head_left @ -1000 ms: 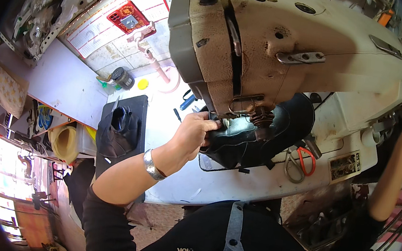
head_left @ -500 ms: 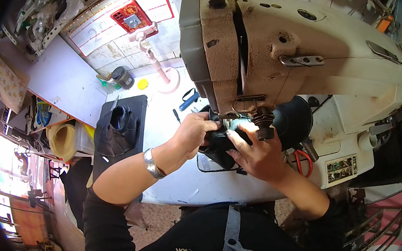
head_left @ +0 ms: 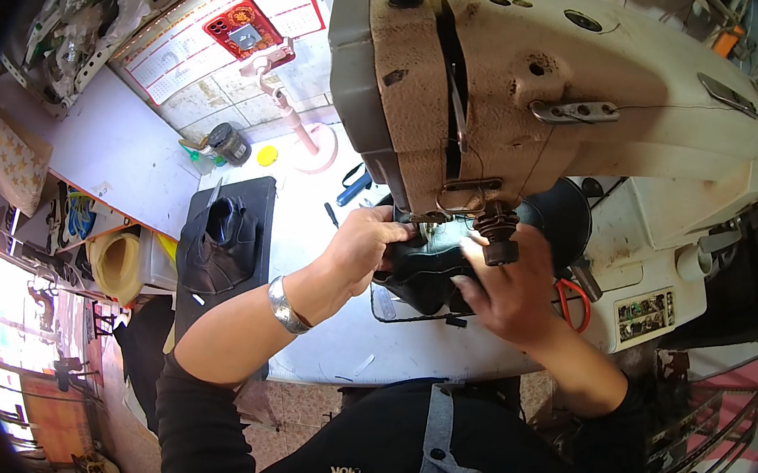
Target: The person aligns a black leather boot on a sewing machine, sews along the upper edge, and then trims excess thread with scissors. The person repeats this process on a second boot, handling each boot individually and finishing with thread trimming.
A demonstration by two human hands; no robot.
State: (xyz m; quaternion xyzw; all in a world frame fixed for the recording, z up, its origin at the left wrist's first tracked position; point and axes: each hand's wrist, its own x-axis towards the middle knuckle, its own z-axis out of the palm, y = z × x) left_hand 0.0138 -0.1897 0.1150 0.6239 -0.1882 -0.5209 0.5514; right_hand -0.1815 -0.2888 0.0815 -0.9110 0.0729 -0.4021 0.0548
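Under the needle of a large sewing machine [head_left: 496, 110] lies a black leather shoe [head_left: 429, 289], its form partly hidden by my hands and the machine head. A pale greenish patch [head_left: 442, 236] on it is lit brightly by the needle. My left hand [head_left: 367, 246] pinches the shoe's left edge between thumb and fingers, just left of the needle. On the other side, my right hand [head_left: 514, 294] has its thumb and forefinger apart, with fingertips at the pale patch. The machine's tension knob [head_left: 499, 236] covers part of those fingers.
Another black shoe [head_left: 221, 242] stands on a dark board [head_left: 257, 199] to the left. Red-handled scissors [head_left: 574, 304] lie right of my hand, near a bobbin tray [head_left: 645, 318]. Behind are a blue tool [head_left: 355, 187], a pink phone stand [head_left: 314, 150] and a dark jar [head_left: 229, 143].
My right hand has shifted right, its thumb coming away from the leather and baring more of the shoe. My left hand keeps its hold. The whole view has shifted slightly.
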